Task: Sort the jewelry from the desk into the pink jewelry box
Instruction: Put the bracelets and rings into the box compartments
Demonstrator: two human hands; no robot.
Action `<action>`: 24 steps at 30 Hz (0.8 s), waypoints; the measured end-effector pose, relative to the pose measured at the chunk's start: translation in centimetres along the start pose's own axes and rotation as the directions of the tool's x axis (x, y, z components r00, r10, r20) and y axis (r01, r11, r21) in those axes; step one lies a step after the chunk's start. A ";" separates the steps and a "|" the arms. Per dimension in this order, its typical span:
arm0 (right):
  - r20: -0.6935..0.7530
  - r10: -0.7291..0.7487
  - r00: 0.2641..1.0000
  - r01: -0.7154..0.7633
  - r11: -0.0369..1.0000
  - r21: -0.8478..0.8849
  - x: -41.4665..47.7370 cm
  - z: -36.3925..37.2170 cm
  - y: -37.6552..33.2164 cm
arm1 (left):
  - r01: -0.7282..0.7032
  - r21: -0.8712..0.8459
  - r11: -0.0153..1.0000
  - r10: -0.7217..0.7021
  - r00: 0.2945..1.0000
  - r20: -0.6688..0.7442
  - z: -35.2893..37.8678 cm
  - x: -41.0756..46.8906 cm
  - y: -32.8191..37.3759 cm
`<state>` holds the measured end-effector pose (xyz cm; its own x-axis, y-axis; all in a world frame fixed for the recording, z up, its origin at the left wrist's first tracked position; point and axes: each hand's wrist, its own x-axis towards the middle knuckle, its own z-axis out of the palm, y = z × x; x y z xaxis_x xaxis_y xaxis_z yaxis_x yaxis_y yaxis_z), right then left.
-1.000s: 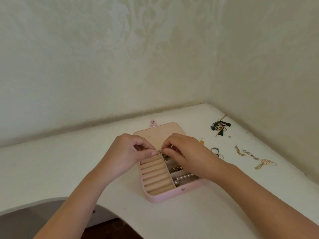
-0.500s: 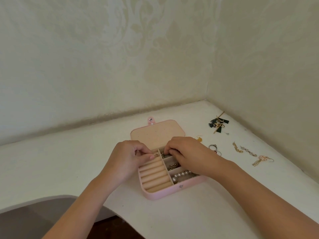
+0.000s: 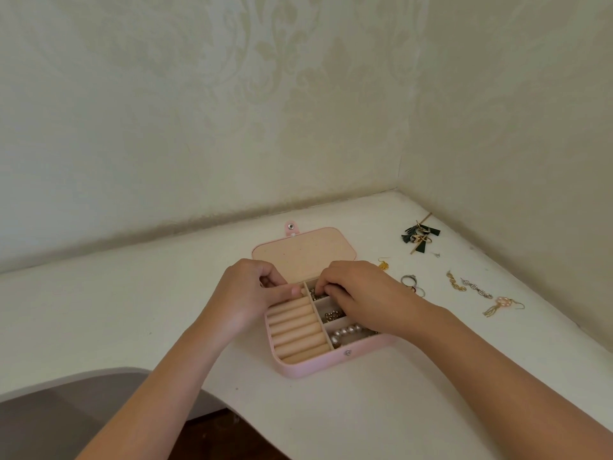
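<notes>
Pink jewelry box sits open mid-desk, lid flat on the far side.

Head view:
- Left hand is at the far end of the ring rolls, fingers curled, thumb on the far roll. Can't tell if it pinches anything.
- Right hand has curled fingertips in the far right compartment, on a small metal piece. Actual grip can't be told.
- Pearls are in the near right compartment, small gold bits in the middle one.
- Unsorted on the desk, right of the box: rings, small gold earring, dark tassel earrings, two chain earrings, pink drop earring.

Step, my read: seating a piece in the far compartment, roughly mid-task. Next: right hand reaches right for the rings, nearest the box. They need a fine pinch, then a push into a roll slot.
</notes>
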<state>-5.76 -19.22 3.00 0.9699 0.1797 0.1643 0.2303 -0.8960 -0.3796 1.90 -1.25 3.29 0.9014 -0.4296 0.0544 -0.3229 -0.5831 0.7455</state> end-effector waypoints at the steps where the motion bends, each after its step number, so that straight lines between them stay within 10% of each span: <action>1: 0.005 0.001 1.000 -0.001 1.000 0.001 0.0 0.0 0.0 | 0.006 0.002 1.000 -0.006 1.000 0.004 0.1 0.0 -0.1; 9: -0.205 0.261 0.943 -0.241 0.963 0.117 -1.2 -4.9 3.5 | 0.016 0.088 0.996 -0.015 1.000 -0.008 0.3 0.0 0.4; 15: -0.018 0.528 0.849 -0.527 0.849 0.039 -3.0 -6.2 7.0 | -0.001 0.122 0.993 -0.005 0.999 0.050 0.1 -0.1 0.7; 24: 0.062 0.545 0.836 -0.546 0.838 -0.006 -2.7 -6.0 6.7 | -0.046 -0.013 0.999 0.046 0.999 -0.013 -0.9 -0.7 1.3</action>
<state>-7.28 -28.15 5.42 0.9413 -0.3129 -0.1263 -0.3370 -0.8514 -0.4021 1.08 -1.08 4.76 0.8892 -0.4470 0.0975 -0.3606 -0.5537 0.7506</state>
